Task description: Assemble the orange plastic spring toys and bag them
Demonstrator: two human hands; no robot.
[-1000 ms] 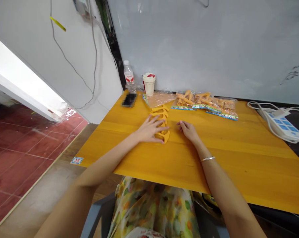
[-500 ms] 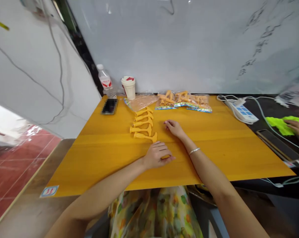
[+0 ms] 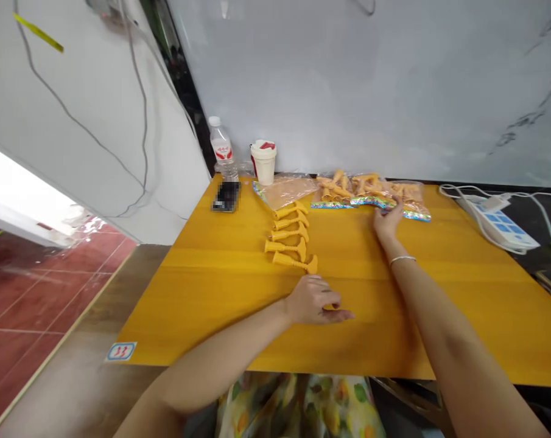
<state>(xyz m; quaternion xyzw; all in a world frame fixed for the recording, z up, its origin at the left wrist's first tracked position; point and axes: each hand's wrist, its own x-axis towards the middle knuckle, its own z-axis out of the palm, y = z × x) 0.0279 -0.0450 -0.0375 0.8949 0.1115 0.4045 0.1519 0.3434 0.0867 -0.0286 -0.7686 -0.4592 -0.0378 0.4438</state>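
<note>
Row of yellow toy hammers (image 3: 287, 233) on worktop (image 3: 476, 286), just beyond left hand (image 3: 312, 300); nearest one almost at its knuckles. Left hand half-curled, free of any object. Right arm extended, right hand (image 3: 388, 221) at the clear bags (image 3: 370, 184); can't tell if gripping, fingertips hard to separate from plastic. Both upper arms cut off.

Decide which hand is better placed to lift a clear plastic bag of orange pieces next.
Probably the right hand: it is at the clear plastic bags, while the left hand lies apart, beside loose yellow plastic hammers.
</note>
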